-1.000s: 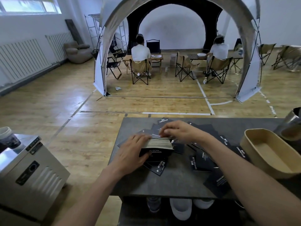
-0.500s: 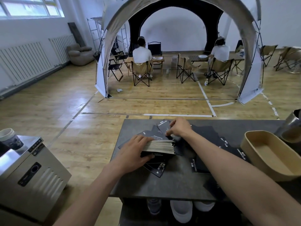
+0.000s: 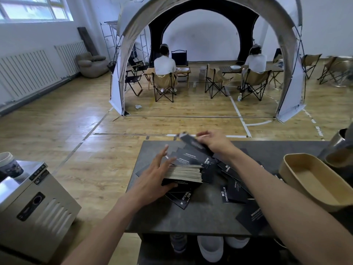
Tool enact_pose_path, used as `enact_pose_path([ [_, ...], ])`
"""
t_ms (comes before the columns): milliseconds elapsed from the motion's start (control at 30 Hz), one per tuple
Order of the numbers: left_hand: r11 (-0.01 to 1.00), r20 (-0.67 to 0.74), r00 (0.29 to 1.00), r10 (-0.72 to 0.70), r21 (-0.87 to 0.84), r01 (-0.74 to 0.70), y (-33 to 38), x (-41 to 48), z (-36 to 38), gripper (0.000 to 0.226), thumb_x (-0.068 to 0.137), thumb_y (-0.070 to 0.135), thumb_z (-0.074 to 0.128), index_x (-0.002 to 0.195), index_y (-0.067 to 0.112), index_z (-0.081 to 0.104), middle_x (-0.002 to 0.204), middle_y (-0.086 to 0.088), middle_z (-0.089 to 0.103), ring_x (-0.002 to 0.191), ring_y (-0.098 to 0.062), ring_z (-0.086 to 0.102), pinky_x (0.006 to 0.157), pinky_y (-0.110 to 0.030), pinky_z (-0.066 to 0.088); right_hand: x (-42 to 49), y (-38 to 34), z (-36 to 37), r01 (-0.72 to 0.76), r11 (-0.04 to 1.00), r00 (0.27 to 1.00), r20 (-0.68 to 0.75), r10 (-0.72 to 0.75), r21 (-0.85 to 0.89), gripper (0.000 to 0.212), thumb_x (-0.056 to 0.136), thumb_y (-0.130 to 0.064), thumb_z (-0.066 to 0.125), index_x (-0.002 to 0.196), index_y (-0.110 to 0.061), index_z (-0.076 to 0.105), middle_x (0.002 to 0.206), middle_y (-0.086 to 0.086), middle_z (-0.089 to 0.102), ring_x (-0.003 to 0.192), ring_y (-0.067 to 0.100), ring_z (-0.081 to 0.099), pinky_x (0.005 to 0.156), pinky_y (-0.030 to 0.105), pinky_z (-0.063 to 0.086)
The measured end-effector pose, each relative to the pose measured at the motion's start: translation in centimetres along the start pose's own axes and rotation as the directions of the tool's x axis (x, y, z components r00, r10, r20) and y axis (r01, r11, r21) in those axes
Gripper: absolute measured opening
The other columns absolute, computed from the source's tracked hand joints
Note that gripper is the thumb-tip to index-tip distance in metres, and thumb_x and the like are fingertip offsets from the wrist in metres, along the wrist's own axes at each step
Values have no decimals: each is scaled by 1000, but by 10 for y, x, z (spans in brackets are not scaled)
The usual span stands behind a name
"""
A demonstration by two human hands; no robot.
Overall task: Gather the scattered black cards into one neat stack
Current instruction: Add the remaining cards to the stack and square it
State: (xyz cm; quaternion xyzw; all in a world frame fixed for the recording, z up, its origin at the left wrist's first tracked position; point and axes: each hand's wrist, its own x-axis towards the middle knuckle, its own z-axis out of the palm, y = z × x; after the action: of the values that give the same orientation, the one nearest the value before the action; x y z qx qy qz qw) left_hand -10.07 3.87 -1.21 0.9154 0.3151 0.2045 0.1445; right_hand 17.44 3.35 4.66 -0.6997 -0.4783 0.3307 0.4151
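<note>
Right grip [image 3: 215,144] pinches black card [image 3: 192,143]; loose cards [image 3: 232,194] read "CAMPING CLUB".

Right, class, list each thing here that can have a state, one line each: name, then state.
stack: partly built, flat on the table
lifted card: off the table, tilted
loose cards: scattered, not yet gathered
left hand: open, fingers spread, against the stack's side
right hand: pinching the lifted card
paper cup: upright on the metal machine
</note>
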Motion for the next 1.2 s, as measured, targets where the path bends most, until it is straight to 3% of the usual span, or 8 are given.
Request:
enact_pose_path([
  [133,998,-41,999,-6,-58,4,1,-2,1,109,87,35,83,163,37,5,172,13,-2,153,-8,23,111,-31,40,-21,-2,27,88,939,894,443,73,-333,14,89,-25,77,102,-23,82,103,-9,78,99,6,68,89,19,49],
  [233,997,-14,998,57,-54,-58,-4,-3,-2,64,90,35,79,143,39,45,142,19,52,129,0,50,107,-37,49,-21,-1,30,84,977,959,282,-26,-194,12,82,-16,82,94,-17,83,95,-2,80,89,8,71,82,21,55],
  [333,993,-39,998,47,-110,-51,-7,-6,-8,53,88,33,82,134,32,56,125,26,55,117,9,52,100,-23,48,-10,5,22,83,913,996,48,-69,-399,19,79,-19,81,97,-16,81,96,-1,79,89,11,71,88,33,58],
  [467,993,39,999,-5,-115,9,-14,-4,-16,56,82,37,86,131,28,62,120,20,54,110,-1,58,98,-24,48,-12,13,31,107,721,985,171,16,-685,38,77,-25,82,113,-17,73,114,0,75,107,21,68,94,37,57],
  [667,996,138,987,-83,35,79,-7,-3,-16,81,80,49,84,149,37,42,130,15,57,120,-5,54,102,-26,44,-11,6,27,32,837,991,127,45,-546,29,77,-24,87,103,-14,78,106,2,76,104,20,70,91,33,55],
  [1033,997,38,996,-81,5,81,-13,-6,-10,56,77,47,87,124,34,61,116,22,59,109,-2,55,84,-5,35,-15,-3,-9,-57,998,984,168,52,27,33,92,3,55,115,-20,59,98,15,75,84,25,71,75,40,56],
  [1133,999,46,999,-28,-22,29,-13,-5,-10,54,75,48,88,121,37,61,114,26,56,110,-3,57,92,-22,48,-16,2,-9,141,987,985,109,-132,-77,41,81,18,60,89,-20,73,102,8,76,101,25,71,94,44,58],
  [1200,1000,46,999,11,-27,-10,-12,-3,-10,53,75,48,88,119,41,59,119,24,56,110,-4,58,91,-36,54,-21,-1,-10,195,973,976,123,-180,-122,42,78,20,60,77,-19,76,118,0,68,108,11,66,87,25,57],
])
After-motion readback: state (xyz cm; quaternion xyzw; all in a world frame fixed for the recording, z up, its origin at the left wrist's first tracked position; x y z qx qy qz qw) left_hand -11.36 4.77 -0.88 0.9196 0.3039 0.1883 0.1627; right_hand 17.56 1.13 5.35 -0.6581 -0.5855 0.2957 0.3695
